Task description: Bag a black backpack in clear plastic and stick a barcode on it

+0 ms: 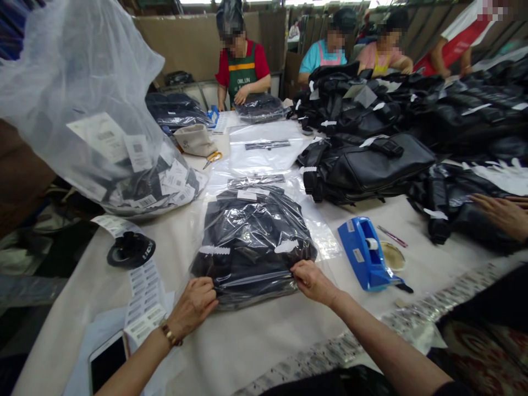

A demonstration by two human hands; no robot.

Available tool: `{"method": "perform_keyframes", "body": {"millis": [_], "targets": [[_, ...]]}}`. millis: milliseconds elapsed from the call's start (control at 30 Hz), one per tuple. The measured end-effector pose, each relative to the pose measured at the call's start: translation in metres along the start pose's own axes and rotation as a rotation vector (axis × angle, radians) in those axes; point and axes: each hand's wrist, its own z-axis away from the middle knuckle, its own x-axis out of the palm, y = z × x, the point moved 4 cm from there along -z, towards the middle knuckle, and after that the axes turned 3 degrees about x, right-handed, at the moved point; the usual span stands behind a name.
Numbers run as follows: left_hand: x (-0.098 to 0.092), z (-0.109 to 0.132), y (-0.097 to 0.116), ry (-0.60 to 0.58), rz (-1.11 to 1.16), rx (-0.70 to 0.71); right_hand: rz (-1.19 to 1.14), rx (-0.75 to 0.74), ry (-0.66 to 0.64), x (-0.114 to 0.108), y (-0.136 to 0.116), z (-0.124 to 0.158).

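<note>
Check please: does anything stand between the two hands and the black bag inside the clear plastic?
Nothing visible stands in the way except the clear plastic cover itself. The left hand and right hand are both directly on its near edge, and the black bag lies just under the plastic.

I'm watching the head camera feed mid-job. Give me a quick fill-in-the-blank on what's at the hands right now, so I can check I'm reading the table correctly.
The left hand and right hand hold the near edge of a ____ plastic bag with black contents.
The bracelet is on the ____ wrist.
The tape dispenser, to the right of the bag, is ____.

Missing words: clear; left; blue.
</note>
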Motion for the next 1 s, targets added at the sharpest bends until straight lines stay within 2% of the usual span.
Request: {"method": "perform_keyframes", "body": {"millis": [133, 300, 467, 567, 700, 800, 1000], "targets": [[0.002, -0.006, -0.001, 0.042, -0.017, -0.06, 0.034, 0.032, -0.019, 0.001, -0.001, -0.002], [0.002, -0.012, 0.001, -0.012, -0.082, -0.12, 0.105, 0.105, -0.044, 0.002, -0.002, -0.009], [-0.005, -0.026, 0.025, -0.069, -0.401, 0.09, 0.176, 0.173, -0.056, 0.004, -0.005, -0.017], [-0.005, -0.038, 0.042, -0.092, -0.534, 0.165, 0.206, 0.202, -0.064, 0.005, -0.006, -0.02], [0.009, -0.053, 0.058, -0.184, -0.577, 0.213, 0.224, 0.226, -0.082, 0.005, -0.006, -0.021], [0.019, -0.064, 0.065, -0.228, -0.578, 0.181, 0.231, 0.243, -0.093, 0.005, -0.006, -0.022], [0.04, -0.088, 0.09, -0.217, -0.513, 0.074, 0.242, 0.27, -0.094, 0.004, -0.008, -0.022]]}}
